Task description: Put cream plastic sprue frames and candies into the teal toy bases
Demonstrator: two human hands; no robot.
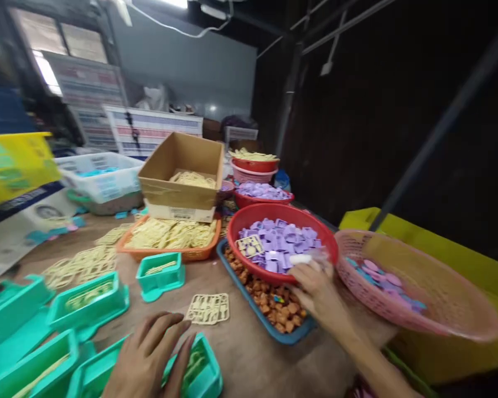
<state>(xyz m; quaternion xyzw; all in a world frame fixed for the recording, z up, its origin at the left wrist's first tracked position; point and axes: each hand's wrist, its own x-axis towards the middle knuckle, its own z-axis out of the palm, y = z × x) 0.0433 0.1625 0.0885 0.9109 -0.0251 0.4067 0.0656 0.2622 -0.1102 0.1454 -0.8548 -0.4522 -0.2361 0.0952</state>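
- Head view, surface: a brown wooden table (249, 354) carries everything, and the red bowl (282, 218) of purple pieces serves as the landmark.
- Room: behind the red bowl the wall is dark, with slanted metal bars; far to its left a bright window and stacked printed boards stand at the back, under a ceiling lamp.
- The right hand (315, 287) lies at the near rim of the red bowl, its fingers pressed around a small white piece (301, 258) at the bowl's edge; how tightly is blurred.
- The left hand (149, 356), well to the left of and nearer than the red bowl, rests spread and flat on a teal box (203, 376) that holds cream parts.
- Just below the red bowl a blue tray (290, 337) holds brown pieces.
- Right of the red bowl a pink basket (415, 287) tilts, with purple and blue pieces inside.
- Left of the red bowl sit an orange tray (191, 254) of cream frames and, behind it, a cardboard box (178, 171).
- Between the left hand and the red bowl lies one cream frame (209, 308); more teal boxes stand further left.
- Behind the red bowl stand more red bowls.
- Writing: the white label on the cardboard box and the printed boards are too blurred to read.
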